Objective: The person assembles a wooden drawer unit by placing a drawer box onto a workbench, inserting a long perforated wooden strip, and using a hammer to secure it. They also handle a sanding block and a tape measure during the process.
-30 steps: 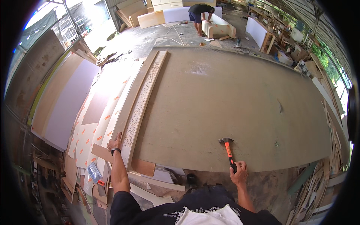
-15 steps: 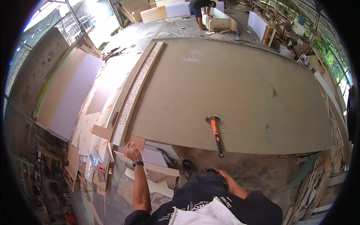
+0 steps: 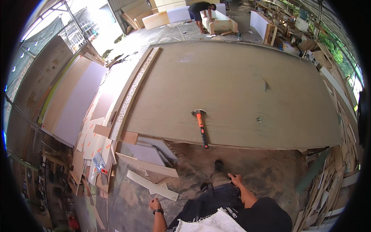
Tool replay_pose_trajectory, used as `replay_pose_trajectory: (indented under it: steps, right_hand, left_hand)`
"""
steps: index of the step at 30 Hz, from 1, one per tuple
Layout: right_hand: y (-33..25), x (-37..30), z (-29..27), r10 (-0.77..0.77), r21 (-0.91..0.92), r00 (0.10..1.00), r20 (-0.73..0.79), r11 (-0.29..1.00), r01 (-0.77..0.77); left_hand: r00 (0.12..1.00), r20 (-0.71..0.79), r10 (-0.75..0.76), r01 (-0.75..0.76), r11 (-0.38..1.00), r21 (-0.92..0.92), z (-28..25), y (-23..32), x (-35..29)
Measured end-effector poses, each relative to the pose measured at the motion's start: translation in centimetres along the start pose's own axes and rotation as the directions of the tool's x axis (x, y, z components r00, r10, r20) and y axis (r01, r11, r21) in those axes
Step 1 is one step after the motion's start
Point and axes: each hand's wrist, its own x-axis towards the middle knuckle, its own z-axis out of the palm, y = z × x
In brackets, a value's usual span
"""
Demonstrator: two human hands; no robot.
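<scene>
My left hand [image 3: 155,204] hangs low beside my body with its fingers curled. Whether anything small is inside it I cannot make out. At my right thigh, my right hand [image 3: 235,179] is closed around a small dark thing whose kind does not show. Beyond both hands, a claw hammer [image 3: 201,127] with an orange and black handle lies on the large brown board top [image 3: 232,92], its grip toward me. Along that top's left side runs a long narrow wooden strip [image 3: 133,88], its pale face thickly dotted with dark spots. Neither hand touches the hammer or the strip.
Under the near left corner lean board offcuts [image 3: 150,152], and a pale strip [image 3: 152,185] lies on the floor. Sheets [image 3: 79,100] stand at left; scrap wood [image 3: 328,193] is heaped at right. Another person [image 3: 200,15] bends over a wooden piece [image 3: 220,24] at the back.
My left hand has left the near end of the spotted strip and dropped back toward my side. My right hand has moved slightly at my thigh. The view has shifted, with one leg stepping forward.
</scene>
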Motion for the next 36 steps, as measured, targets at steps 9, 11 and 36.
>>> replay_pose_trajectory:
  steps: [9,11,36]
  right_hand:
    - [6.9,-10.9,-19.5,-0.228,-0.248,0.952,-0.205,0.953,0.175]
    - [8.3,-12.9,-23.6,-0.223,-0.123,0.923,-0.313,0.973,0.193]
    - [-12.0,-1.9,-40.0,-0.813,-0.261,0.535,-0.231,0.581,0.771]
  left_hand:
    - [0.875,0.162,0.456,-0.446,0.89,-0.1,10.1,10.0,-13.3]
    - [0.706,0.144,0.693,-0.659,0.718,-0.225,14.0,17.2,-18.8]
    - [-0.229,0.884,0.407,-0.286,0.84,-0.461,26.7,37.4,-59.8]
